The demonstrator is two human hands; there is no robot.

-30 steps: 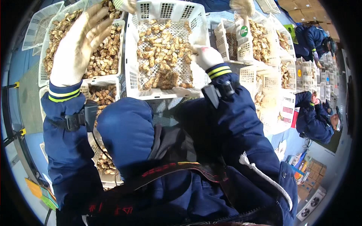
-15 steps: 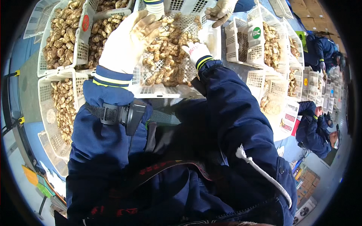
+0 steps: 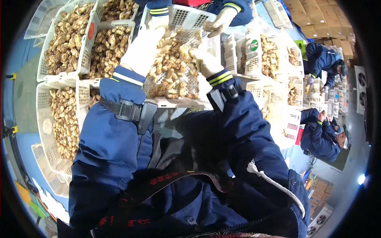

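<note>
My left hand (image 3: 139, 51), in a white glove, is over the left side of a white plastic mesh crate (image 3: 174, 102). Its fingers look stretched out and apart above lumpy brown-and-cream pieces (image 3: 172, 71) that resemble mushrooms or tubers; glare washes out their edges. My right hand (image 3: 206, 62), also gloved, is at the crate's right side. Its fingers are bent together beside the heap, and what they hold, if anything, I cannot make out. Across the crate, a co-worker's striped cuff (image 3: 158, 11) and another gloved hand (image 3: 221, 23) reach in from the far side.
Full crates of similar pieces (image 3: 65, 41) stand at the left, one with a red round label (image 3: 91, 30). More crates line the right, one with a green label (image 3: 254, 45). Two other people (image 3: 325, 59) work farther right, near stacked cardboard boxes (image 3: 313, 16).
The view has shifted slightly. My left hand has lowered toward the heap from a raised, spread pose. My right hand's fingers have bent beside the heap, and the co-worker's right-side hand reaches farther in.
</note>
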